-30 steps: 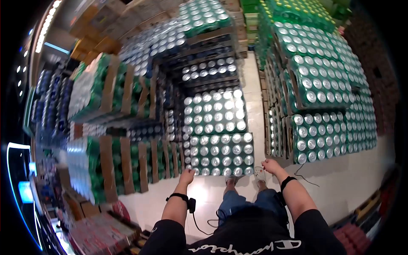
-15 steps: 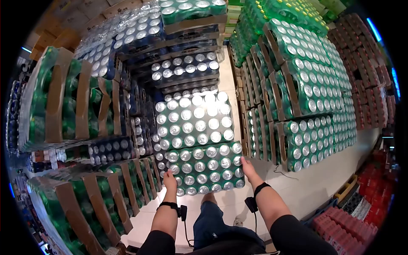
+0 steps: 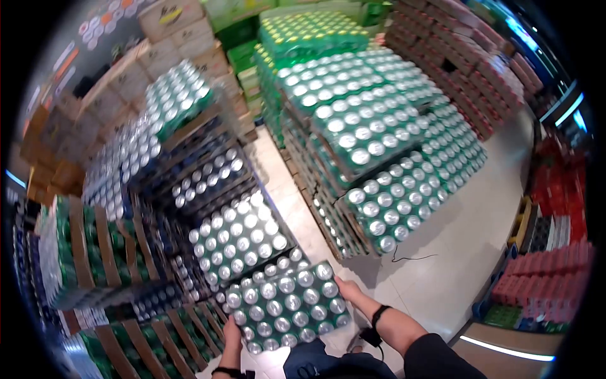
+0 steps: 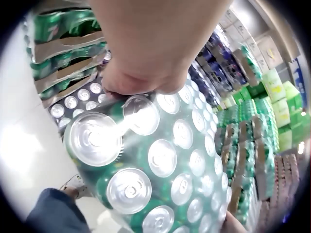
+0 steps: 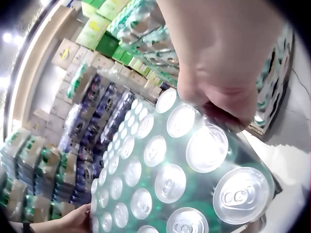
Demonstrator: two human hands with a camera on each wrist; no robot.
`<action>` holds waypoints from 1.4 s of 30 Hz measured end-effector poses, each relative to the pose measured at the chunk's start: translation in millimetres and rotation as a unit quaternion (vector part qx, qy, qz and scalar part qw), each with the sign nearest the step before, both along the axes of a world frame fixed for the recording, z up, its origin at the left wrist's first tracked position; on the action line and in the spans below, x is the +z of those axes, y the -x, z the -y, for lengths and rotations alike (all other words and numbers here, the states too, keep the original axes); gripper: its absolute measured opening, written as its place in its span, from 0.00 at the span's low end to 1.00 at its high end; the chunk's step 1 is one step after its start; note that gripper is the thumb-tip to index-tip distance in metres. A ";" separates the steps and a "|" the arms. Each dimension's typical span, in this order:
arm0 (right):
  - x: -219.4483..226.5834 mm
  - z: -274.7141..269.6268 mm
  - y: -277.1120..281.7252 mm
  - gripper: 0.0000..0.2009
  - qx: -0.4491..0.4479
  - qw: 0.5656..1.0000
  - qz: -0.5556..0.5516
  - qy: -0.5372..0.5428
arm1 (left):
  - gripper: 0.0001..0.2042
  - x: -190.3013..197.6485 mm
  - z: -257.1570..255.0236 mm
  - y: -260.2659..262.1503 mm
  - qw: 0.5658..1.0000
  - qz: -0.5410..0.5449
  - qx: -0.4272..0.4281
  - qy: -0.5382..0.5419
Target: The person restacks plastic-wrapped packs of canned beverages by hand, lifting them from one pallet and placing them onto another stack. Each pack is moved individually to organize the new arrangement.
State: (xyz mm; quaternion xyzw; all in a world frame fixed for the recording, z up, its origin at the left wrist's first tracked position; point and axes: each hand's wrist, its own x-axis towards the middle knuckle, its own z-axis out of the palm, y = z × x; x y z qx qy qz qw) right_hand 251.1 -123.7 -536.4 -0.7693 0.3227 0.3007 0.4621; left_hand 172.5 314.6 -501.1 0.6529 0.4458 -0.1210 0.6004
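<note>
A shrink-wrapped case of green cans [image 3: 287,311], silver tops facing up, is held in front of the body, slightly tilted. My left hand [image 3: 232,333] grips its left side; in the left wrist view the fingers curl over the wrapped edge beside the can tops. On the opposite side my right hand [image 3: 346,290] grips the case, its fingers [image 5: 226,116] bent in at the edge in the right wrist view. The case's underside is hidden. Just beyond it sits another green can case [image 3: 240,237] on the low stack.
To the right stands a tall stack of green can cases [image 3: 372,120]. Stacked green cases with cardboard bands [image 3: 95,243] rise close on the left, blue can cases [image 3: 208,180] behind. Tiled floor [image 3: 442,221] runs along the right, where a thin black cord [image 3: 413,257] lies.
Both hands have taken hold of the front case and lifted it away from the low stack, toward the body. The head view has turned to the right.
</note>
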 end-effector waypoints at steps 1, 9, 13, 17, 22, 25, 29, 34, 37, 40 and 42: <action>37.1 18.2 16.0 0.34 -0.006 1.000 0.024 -0.006 | 0.23 13.9 10.1 5.7 0.999 -0.022 -0.028 -0.019; 172.6 223.1 166.9 0.22 -0.370 0.914 0.095 -0.140 | 0.21 136.8 223.4 -41.3 0.902 0.064 -0.395 -0.162; 198.0 343.6 230.0 0.21 -0.508 0.819 0.213 -0.161 | 0.20 208.2 404.1 -60.6 0.912 0.109 -0.392 -0.053; 243.4 474.0 265.8 0.20 -0.557 0.769 0.297 -0.103 | 0.19 250.8 574.1 -69.8 0.901 0.197 -0.384 -0.034; 346.0 612.6 294.7 0.19 -0.555 0.733 0.384 -0.085 | 0.19 341.8 732.5 -79.5 0.856 0.276 -0.436 -0.047; 399.8 671.1 301.2 0.18 -0.558 0.699 0.432 -0.117 | 0.19 377.8 807.4 -91.8 0.815 0.385 -0.422 -0.102; 445.8 748.3 284.8 0.15 -0.566 0.684 0.440 -0.132 | 0.19 395.3 899.2 -118.1 0.840 0.369 -0.399 -0.001; 434.3 874.6 230.4 0.14 -0.518 0.728 0.440 -0.095 | 0.17 383.8 1007.1 -159.1 0.855 0.351 -0.364 0.117; 443.5 940.4 164.4 0.14 -0.469 0.755 0.452 0.079 | 0.16 386.1 1074.7 -210.2 0.827 0.391 -0.402 0.012; 451.5 1010.6 118.0 0.14 -0.507 0.737 0.433 -0.114 | 0.16 387.9 1108.0 -237.1 0.830 0.386 -0.395 -0.072; 472.7 1043.2 74.7 0.12 -0.442 0.776 0.444 -0.072 | 0.18 394.2 1136.6 -258.7 0.865 0.362 -0.336 -0.085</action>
